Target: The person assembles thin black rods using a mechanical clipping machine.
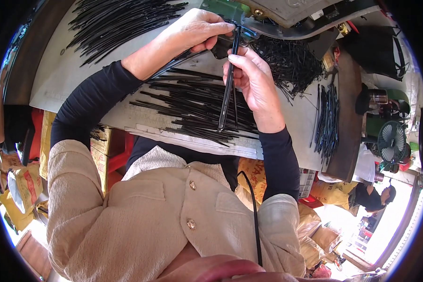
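My right hand [254,83] is closed around a narrow, glossy black strip [226,101], near the middle of the table's far side. The strip hangs at a steep slant, its lower end towards me, with a thinner dark piece beside it. My left hand [205,31] is closed, thumb and forefinger pinched at the strip's upper end, close to a green machine [223,6]. Whether the left fingers hold another piece too, I cannot tell. Beneath my hands, a loose pile of long black strips [188,101] lies across the near part of the grey table [61,77].
A big bundle of black strips [113,28] lies far left. Right of the machine is a tangled black heap [291,61], with another row of strips [327,120] by the table's right edge. A small fan [392,141] stands at right; a person [372,197] is beyond.
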`<control>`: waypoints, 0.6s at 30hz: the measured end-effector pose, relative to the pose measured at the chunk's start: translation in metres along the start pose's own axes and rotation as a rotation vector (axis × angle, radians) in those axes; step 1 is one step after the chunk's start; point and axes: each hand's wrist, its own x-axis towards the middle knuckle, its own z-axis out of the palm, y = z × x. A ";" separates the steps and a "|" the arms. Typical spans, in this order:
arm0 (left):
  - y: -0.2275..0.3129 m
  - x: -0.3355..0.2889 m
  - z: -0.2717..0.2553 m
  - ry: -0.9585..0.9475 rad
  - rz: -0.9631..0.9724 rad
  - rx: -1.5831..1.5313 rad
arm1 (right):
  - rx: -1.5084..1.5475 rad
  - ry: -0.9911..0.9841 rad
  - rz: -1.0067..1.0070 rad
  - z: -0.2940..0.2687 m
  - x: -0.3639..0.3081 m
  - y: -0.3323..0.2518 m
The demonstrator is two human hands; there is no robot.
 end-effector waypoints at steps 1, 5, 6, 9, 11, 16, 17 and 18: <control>0.000 0.000 0.000 -0.001 0.021 0.019 | -0.007 0.012 -0.003 0.000 0.000 0.000; -0.001 0.000 0.001 -0.014 0.007 0.027 | -0.035 0.023 -0.019 -0.004 0.001 0.001; 0.000 -0.001 -0.002 -0.061 -0.006 -0.041 | -0.044 0.034 -0.021 -0.004 0.001 0.000; 0.006 -0.005 -0.004 -0.106 -0.016 -0.105 | -0.045 0.056 -0.035 0.000 0.001 -0.002; 0.006 -0.006 -0.004 -0.107 -0.012 -0.103 | -0.039 0.069 -0.046 0.002 0.001 -0.003; 0.003 -0.005 -0.003 -0.139 -0.047 -0.201 | -0.014 -0.012 -0.072 -0.003 0.004 -0.002; 0.002 -0.005 -0.003 -0.139 -0.046 -0.201 | -0.014 -0.013 -0.073 -0.004 0.004 -0.003; -0.001 -0.004 -0.003 -0.151 -0.044 -0.247 | 0.009 -0.015 -0.065 -0.004 0.004 -0.004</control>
